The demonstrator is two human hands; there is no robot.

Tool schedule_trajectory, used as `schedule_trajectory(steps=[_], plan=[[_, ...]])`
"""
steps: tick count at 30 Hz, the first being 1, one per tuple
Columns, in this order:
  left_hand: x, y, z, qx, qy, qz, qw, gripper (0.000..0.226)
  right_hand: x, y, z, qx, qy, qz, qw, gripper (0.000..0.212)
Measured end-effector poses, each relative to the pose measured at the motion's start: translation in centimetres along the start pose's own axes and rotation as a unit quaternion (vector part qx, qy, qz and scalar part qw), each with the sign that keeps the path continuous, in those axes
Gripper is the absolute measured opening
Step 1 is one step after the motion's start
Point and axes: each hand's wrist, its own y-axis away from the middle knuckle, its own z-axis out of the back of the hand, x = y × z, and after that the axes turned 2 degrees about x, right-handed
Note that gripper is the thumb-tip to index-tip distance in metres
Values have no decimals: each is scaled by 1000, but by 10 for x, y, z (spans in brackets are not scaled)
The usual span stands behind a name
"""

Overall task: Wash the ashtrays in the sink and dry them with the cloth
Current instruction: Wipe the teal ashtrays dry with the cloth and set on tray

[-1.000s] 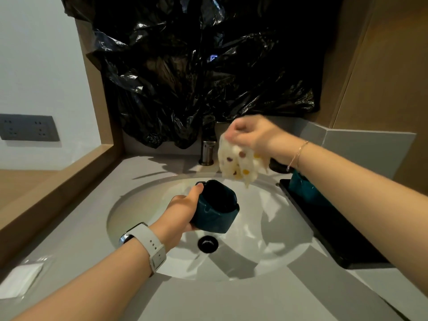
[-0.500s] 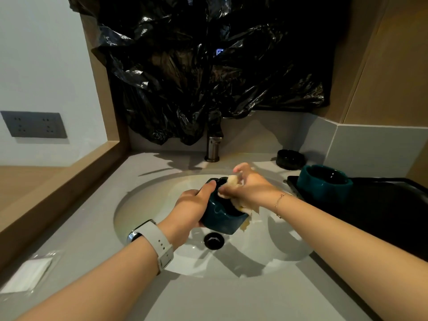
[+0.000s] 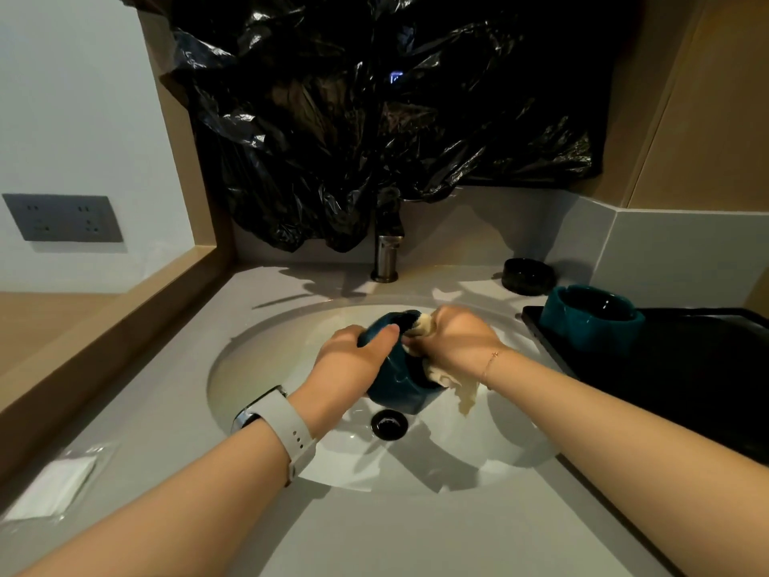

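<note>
Three ashtrays are in view, one of them in hand over the sink (image 3: 258, 368). The left hand (image 3: 349, 368) grips that teal ashtray (image 3: 399, 385) above the drain (image 3: 389, 424), thumb curled over its rim. The right hand (image 3: 457, 343) clenches the cloth (image 3: 449, 381) and presses it into the bowl, so drying looks under way. Further right, a black ashtray (image 3: 527, 276) sits on the counter and a second teal ashtray (image 3: 591, 318) on the dark tray (image 3: 707, 389). Next, probably, turn the ashtray to wipe all round, then set it down.
</note>
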Motion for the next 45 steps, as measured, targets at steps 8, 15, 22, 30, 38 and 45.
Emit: schedule_trajectory(steps=[8,15,22,30,38,45], plan=[[-4,0,6,12,26,40,999,37,-3,3,1,109,-171,0,979,40],[-2,4,3,58,-21,12,998,35,9,6,2,10,-69,51,996,33],[-3,0,8,-61,-20,-25,998,33,-2,4,-19,97,-303,-122,940,33],[-10,6,13,-1,16,-63,998,58,3,5,-21,23,-304,-122,945,29],[0,-1,8,41,76,6,996,46,37,29,25,-22,176,80,981,7],[5,-4,12,-83,134,11,987,64,33,13,-7,13,-95,-53,994,14]])
